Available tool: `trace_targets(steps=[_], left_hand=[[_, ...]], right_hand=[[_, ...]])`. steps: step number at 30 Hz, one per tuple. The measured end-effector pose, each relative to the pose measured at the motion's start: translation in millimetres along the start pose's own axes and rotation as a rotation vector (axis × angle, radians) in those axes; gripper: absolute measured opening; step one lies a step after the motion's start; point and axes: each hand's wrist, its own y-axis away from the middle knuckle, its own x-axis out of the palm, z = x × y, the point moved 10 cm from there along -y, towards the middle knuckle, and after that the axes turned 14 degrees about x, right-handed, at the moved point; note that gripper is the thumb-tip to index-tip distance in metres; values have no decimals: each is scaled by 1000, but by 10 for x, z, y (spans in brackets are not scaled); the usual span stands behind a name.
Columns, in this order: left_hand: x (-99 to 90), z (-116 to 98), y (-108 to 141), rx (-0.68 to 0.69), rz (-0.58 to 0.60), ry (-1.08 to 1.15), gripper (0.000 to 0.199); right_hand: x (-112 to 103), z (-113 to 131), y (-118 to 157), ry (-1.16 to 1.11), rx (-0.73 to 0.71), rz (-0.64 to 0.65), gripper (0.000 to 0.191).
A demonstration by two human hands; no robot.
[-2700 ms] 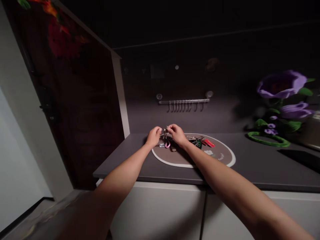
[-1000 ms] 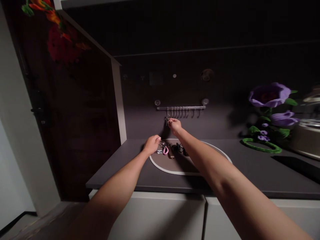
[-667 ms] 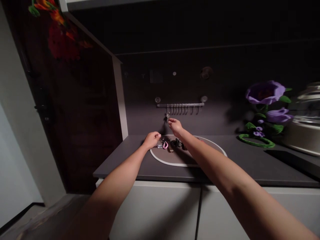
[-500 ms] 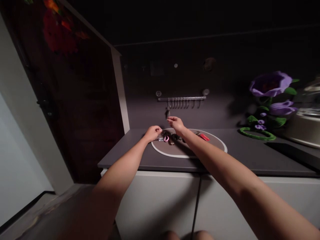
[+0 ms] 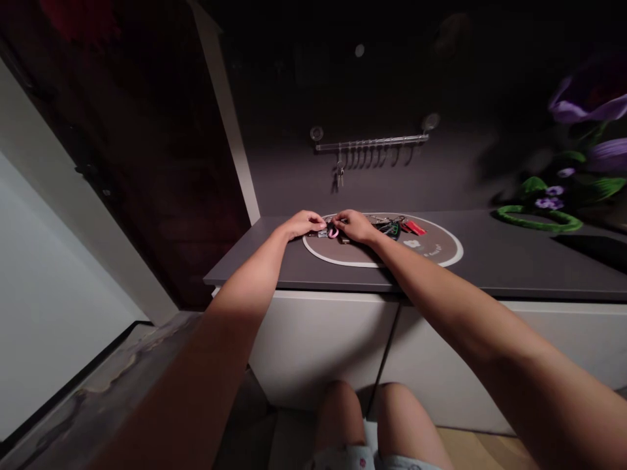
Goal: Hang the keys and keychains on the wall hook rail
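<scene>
Over the brown, white-rimmed oval mat, my left hand and right hand flank a pink loop — likely for two-sided access — fingers curled, can't tell if gripping.

Grey countertop bearing green ring and oval mat, pink loop and red tag on mat
</scene>
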Motion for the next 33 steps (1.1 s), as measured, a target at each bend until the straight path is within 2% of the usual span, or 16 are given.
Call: trace_targets(steps=[5, 9, 18, 23, 33], left_hand=[[36, 46, 38, -34, 144, 72, 26], [19, 104, 36, -47, 182, 21, 30], [-35, 145, -26, 13, 146, -110, 24], [-93, 130, -43, 32, 64, -129, 18], [-144, -22, -18, 31, -70, 6, 16]], right_hand=[[12, 14, -24, 31, -14, -18, 19], [19, 21, -27, 47, -10, -20, 20], [14, 26, -38, 54, 2, -19, 21], [15, 34, -39, 29, -14, -27, 19], [3, 61, -43, -12, -37, -38, 17]])
